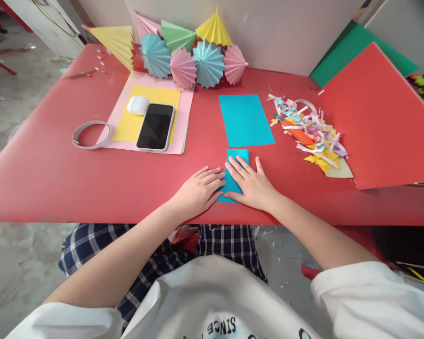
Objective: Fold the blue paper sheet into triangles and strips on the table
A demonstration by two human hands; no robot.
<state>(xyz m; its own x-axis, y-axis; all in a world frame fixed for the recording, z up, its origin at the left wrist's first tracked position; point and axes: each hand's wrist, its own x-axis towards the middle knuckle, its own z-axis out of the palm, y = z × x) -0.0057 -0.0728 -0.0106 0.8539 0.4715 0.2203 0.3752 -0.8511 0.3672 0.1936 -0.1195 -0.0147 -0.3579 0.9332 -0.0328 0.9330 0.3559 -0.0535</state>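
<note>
— Both hands flat, fingers spread: left hand point(198, 192) and right hand point(252, 184) press on the small blue paper point(235, 176) at the near edge of the red surface point(56, 174).
— Bigger blue sheet point(245, 120) lies just beyond; paper scraps point(313, 134) to the right.

I see a paper-craft work corner: a red table point(49, 165) with pleated paper fans point(183, 59), coloured sheets point(371, 117), a heap of paper scraps point(313, 134), bare concrete floor point(7, 99).

Phone point(156, 127); paper fans point(183, 67); scraps point(313, 134)
</note>
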